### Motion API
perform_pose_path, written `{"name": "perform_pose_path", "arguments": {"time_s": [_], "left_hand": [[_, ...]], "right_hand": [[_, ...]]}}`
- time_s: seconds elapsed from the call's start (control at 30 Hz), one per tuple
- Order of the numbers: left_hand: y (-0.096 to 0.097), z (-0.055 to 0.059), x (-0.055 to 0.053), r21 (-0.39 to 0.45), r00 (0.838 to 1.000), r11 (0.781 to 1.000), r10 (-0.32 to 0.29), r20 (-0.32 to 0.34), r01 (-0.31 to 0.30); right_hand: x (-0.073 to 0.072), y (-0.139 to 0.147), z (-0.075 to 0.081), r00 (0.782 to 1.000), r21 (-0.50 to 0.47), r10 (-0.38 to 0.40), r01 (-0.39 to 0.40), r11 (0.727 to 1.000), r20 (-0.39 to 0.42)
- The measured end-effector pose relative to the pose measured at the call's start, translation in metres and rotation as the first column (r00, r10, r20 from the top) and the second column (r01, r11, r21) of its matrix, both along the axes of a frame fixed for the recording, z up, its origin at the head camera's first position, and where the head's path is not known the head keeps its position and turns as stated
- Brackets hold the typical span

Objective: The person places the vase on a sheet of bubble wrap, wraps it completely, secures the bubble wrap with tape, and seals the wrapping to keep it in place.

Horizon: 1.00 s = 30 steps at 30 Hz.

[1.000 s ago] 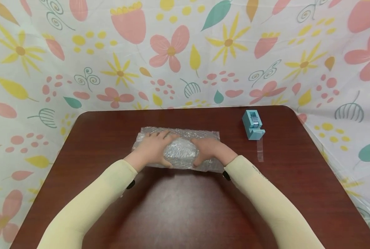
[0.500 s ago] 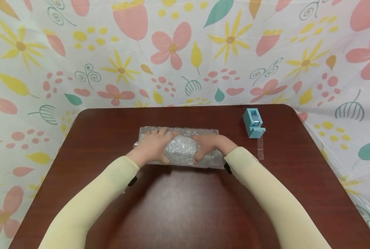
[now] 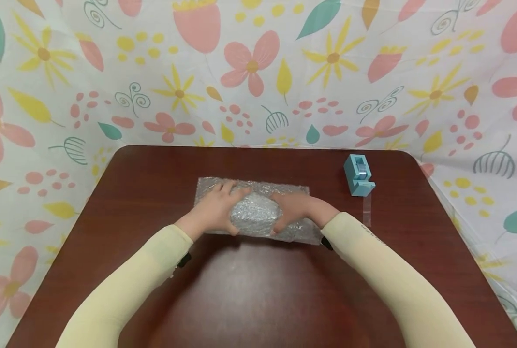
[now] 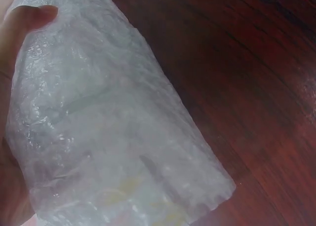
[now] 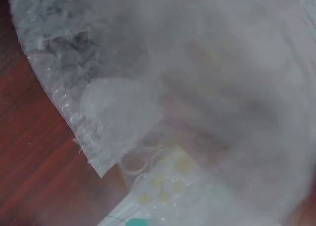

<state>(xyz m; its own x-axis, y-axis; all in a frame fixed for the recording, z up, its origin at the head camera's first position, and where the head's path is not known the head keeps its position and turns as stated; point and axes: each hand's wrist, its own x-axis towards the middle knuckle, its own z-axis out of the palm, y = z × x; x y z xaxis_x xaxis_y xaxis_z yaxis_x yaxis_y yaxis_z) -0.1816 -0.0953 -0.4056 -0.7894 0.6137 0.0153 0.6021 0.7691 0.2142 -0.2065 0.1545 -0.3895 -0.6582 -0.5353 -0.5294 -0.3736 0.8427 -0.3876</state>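
Directly behind table (image 3: 249, 299), floral cloth (image 3: 258, 67).

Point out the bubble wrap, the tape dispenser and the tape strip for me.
Bubble wrap (image 3: 255, 212): head view, its bulging middle.
Tape dispenser (image 3: 355, 180): head view, its blue body.
Tape strip (image 3: 367, 211): head view, its clear middle.

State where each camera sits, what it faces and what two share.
Head: on the head, facing forward and down at bubble wrap, table and tape dispenser; left hand, right hand and sleeves show.
Left wrist: worn there, facing the bubble wrap close up; part of the left hand shows at the left edge.
Right wrist: worn there, facing hazy bubble wrap and table; the right hand cannot be made out.
Head and left wrist share the bubble wrap, table and left hand.
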Motion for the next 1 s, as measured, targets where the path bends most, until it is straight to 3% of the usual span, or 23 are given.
{"name": "perform_pose_path", "arguments": {"time_s": [0.1, 0.27, 0.47, 0.63, 0.7, 0.8, 0.9, 1.0], "left_hand": [[0.0, 0.003, 0.001, -0.025, 1.0, 1.0, 0.011, 0.024, -0.01], [0.001, 0.007, 0.0, -0.057, 0.992, 0.998, 0.016, 0.124, -0.009], [0.002, 0.011, -0.011, -0.068, 0.972, 0.998, 0.002, 0.237, 0.015], [0.005, 0.015, -0.02, -0.073, 0.943, 0.997, 0.008, 0.332, 0.017], [0.006, 0.016, -0.021, -0.085, 0.932, 0.996, 0.013, 0.362, 0.019], [0.008, 0.018, -0.022, -0.101, 0.93, 0.995, 0.015, 0.367, 0.024], [0.01, 0.021, -0.025, -0.104, 0.934, 0.994, 0.018, 0.356, 0.021], [0.011, 0.024, -0.029, -0.109, 0.934, 0.994, 0.019, 0.355, 0.021]], "right_hand": [[-0.004, 0.0, -0.001, 0.999, -0.017, 0.013, -0.013, 1.0, 0.044], [-0.012, 0.001, -0.005, 0.988, -0.029, 0.05, -0.046, 0.999, 0.145], [-0.022, 0.004, -0.005, 0.97, -0.012, 0.046, -0.045, 0.999, 0.24], [-0.033, 0.007, -0.008, 0.936, -0.049, 0.069, -0.055, 0.997, 0.346], [-0.033, 0.008, -0.01, 0.932, -0.041, 0.072, -0.061, 0.997, 0.355], [-0.031, 0.01, -0.008, 0.953, -0.02, 0.063, -0.06, 0.998, 0.297], [-0.025, 0.01, 0.002, 0.989, -0.023, 0.051, -0.048, 0.999, 0.142], [-0.01, 0.008, 0.013, 0.998, -0.067, 0.02, -0.025, 0.997, -0.066]]}}
